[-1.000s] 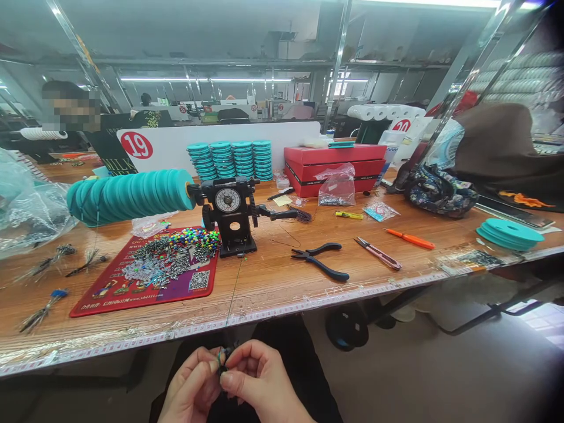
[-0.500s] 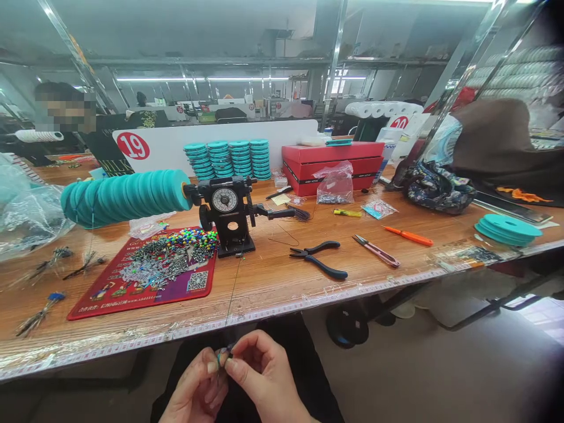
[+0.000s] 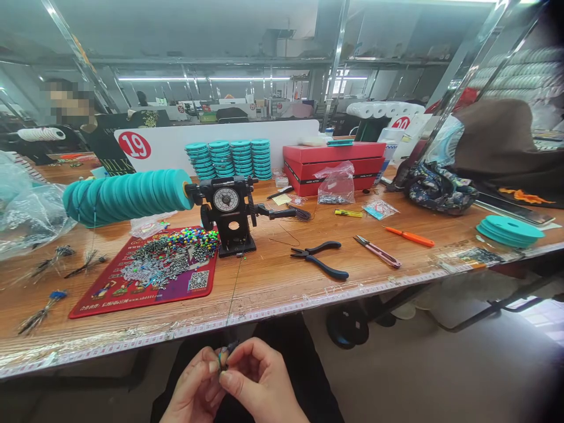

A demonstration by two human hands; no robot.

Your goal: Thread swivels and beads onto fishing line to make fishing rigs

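Observation:
Above my lap, just off the table's front edge, both hands meet with fingertips pinched together. My left hand (image 3: 194, 382) is closed on a thin dark fishing line (image 3: 235, 291). My right hand (image 3: 259, 376) pinches the line's lower end beside it, thumb against forefinger. Small greenish and dark bits show between the fingertips, too small to name. From the hands the line runs up to the foot of a black hand-cranked winder (image 3: 233, 226) with a round dial. A row of teal foam spools (image 3: 127, 197) sits on the winder's shaft.
A red mat (image 3: 106, 299) carries piles of coloured beads and small metal parts. Pliers (image 3: 324, 260), pink-handled snips (image 3: 379, 252) and an orange tool (image 3: 409, 235) lie to the right. Teal spools (image 3: 509, 231) are stacked at far right. Behind stands a red box (image 3: 330, 167). Someone sits at far left.
The right thumb has shifted slightly left and down at the pinch. Both hands stay together on the line; the things on the table have not moved.

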